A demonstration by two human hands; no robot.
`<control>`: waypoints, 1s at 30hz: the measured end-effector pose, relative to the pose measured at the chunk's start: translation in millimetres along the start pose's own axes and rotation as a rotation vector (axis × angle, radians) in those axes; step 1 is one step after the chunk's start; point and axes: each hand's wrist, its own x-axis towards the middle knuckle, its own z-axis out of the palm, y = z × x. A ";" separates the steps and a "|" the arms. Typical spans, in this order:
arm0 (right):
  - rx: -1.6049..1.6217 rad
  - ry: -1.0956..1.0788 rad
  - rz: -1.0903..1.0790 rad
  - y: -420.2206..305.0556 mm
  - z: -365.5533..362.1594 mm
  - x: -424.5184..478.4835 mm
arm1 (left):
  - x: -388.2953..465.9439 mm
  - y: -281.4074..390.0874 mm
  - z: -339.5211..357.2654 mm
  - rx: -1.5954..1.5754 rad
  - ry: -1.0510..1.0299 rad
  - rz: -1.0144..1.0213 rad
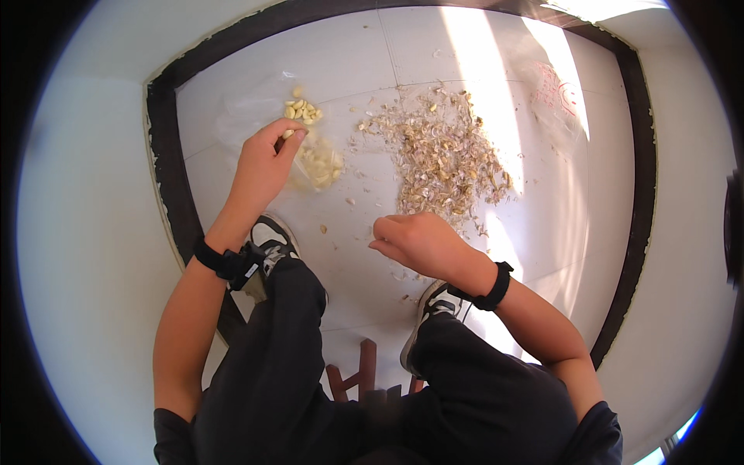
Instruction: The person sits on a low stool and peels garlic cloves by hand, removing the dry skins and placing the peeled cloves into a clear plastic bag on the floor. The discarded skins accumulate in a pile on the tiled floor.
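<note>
My left hand [266, 157] is over a clear plastic bag on the floor, its thumb and forefinger pinched on a peeled garlic clove [288, 133]. Just beyond the fingertips lie several loose peeled cloves [303, 110] on the bag's plastic. More pale cloves [321, 165] show through the clear plastic bag [250, 107] to the right of that hand. My right hand [424, 241] hovers at the near edge of a heap of garlic skins [436, 157]. Its fingers are curled in, and nothing shows between them; the palm side is hidden.
A crumpled clear bag with red print [552, 99] lies on the tiled floor at the right. Dark skirting [165, 133] and white walls close in the space. My shoes [270, 232] flank the near floor, with a brown wooden stool [366, 366] beneath me. Sunlight streaks the right side.
</note>
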 end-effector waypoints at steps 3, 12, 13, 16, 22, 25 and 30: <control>-0.114 -0.070 0.036 1.2 -3.4 -13.6 | 23.9 -28.8 -20.9 0.257 0.037 0.088; 0.967 0.427 0.574 5.6 -56.6 -71.5 | 22.6 8.3 10.5 0.497 0.132 0.375; 1.112 0.454 0.552 -0.9 -67.3 -73.7 | 21.8 29.6 20.4 0.426 0.132 0.461; 1.071 0.529 0.446 -25.8 -82.6 -74.4 | 13.5 118.3 53.6 -0.032 -0.131 0.373; 0.838 0.705 0.366 -82.6 -102.4 -84.0 | -32.1 196.8 68.4 -0.510 -0.510 0.420; 0.729 0.695 0.366 -93.0 -101.1 -89.3 | -49.2 197.8 53.5 -0.478 -0.500 0.575; 0.589 0.733 0.230 -96.6 -83.3 -86.0 | -64.3 182.2 36.7 -0.635 -0.593 0.497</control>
